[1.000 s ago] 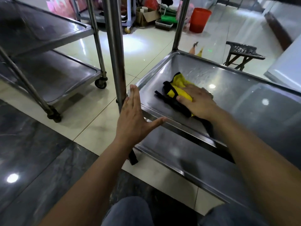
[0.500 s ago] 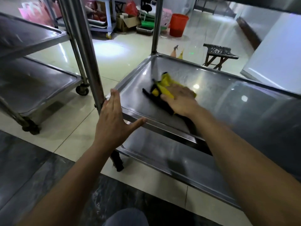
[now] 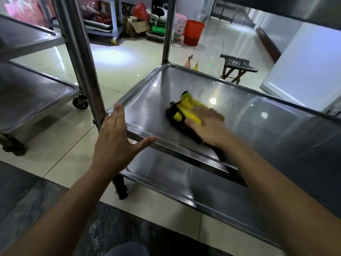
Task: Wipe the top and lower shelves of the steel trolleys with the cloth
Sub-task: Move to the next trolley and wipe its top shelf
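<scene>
A yellow and black cloth (image 3: 186, 108) lies on the middle shelf (image 3: 155, 100) of the steel trolley in front of me. My right hand (image 3: 206, 126) presses flat on the cloth, blurred by motion. My left hand (image 3: 118, 133) rests with straight fingers on the shelf's near left corner, beside the trolley's upright post (image 3: 83, 58), thumb spread along the front rim. A lower shelf (image 3: 184, 183) shows beneath. The underside of the top shelf crosses the upper right.
A second steel trolley (image 3: 36, 93) with two shelves and a caster stands to the left. On the tiled floor behind are a small dark stool (image 3: 238, 65), a red bucket (image 3: 193, 32), boxes and bags. A white cabinet (image 3: 304, 65) stands right.
My right hand has slid the cloth rightward and a little away from the shelf's left edge. My left hand stays at the near left corner. The view has shifted.
</scene>
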{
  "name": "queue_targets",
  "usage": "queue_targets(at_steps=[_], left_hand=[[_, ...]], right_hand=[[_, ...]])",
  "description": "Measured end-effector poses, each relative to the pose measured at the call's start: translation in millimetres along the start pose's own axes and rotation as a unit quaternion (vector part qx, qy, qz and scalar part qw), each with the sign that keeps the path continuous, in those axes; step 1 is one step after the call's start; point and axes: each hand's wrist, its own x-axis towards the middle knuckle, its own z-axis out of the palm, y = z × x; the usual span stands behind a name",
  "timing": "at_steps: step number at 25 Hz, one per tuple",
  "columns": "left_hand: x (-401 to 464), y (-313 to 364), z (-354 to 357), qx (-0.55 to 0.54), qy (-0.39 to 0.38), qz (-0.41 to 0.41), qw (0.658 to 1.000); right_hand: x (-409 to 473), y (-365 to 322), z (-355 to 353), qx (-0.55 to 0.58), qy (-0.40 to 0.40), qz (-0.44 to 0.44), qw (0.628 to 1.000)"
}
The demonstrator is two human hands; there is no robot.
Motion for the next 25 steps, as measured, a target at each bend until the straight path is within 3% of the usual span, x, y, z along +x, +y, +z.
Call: queue_targets(at_steps=[2, 4, 5, 8, 10, 13, 15, 16, 19, 20, 21, 25], left_hand=[[-2.6, -0.6, -0.5, -0.002, 0.013, 0.01, 1.0], [-4.4, 1.2, 1.1, 0.006, 0.027, 0.015, 1.0], [-4.6, 2.5, 1.4, 0.006, 0.024, 0.013, 1.0], [-2.1, 6.1, -0.1, 0.009, 0.009, 0.011, 1.0], [0.1, 6.2, 0.6, 0.013, 0.012, 0.009, 1.0], [-2.2, 6.9, -2.2, 0.001, 0.009, 0.021, 1.0], [-3.6, 7.3, -1.0, 0.003, 0.02, 0.018, 1.0], [-2.8, 7.0, -0.4, 0.006, 0.016, 0.014, 1.0], [2.6, 10.2, -2.3, 0.012, -0.003, 0.016, 1.0], [3.3, 11.3, -1.1, 0.016, 0.002, 0.015, 1.0], [3.8, 11.7, -0.1, 0.02, 0.006, 0.013, 1.0], [-0.4, 16.5, -2.8, 0.018, -0.001, 0.016, 1.0]], right_hand=[[-43.5, -18.8, 7.8, 0.051, -0.043, -0.12, 0.991], [-45.8, -10.5, 0.1, 0.057, -0.071, -0.155, 0.984], [-34.5, -2.5, -4.8, 0.051, -0.056, -0.128, 0.989], [7.7, 19.3, -21.9, -0.017, -0.026, 0.079, 0.996], [8.9, 11.6, -20.8, -0.034, -0.034, 0.105, 0.993], [-44.8, -4.8, -5.7, 0.036, -0.032, -0.079, 0.996], [-62.8, 9.6, -12.3, 0.055, -0.071, -0.132, 0.987], [-55.8, 22.2, -18.3, 0.053, -0.064, -0.111, 0.99], [-15.8, 58.1, -40.3, -0.007, -0.002, 0.13, 0.991], [-8.9, 59.1, -44.2, -0.02, 0.007, 0.165, 0.986], [-9.8, 52.9, -43.5, -0.027, 0.007, 0.153, 0.988], [-82.9, 23.7, -17.6, 0.047, -0.031, -0.066, 0.996]])
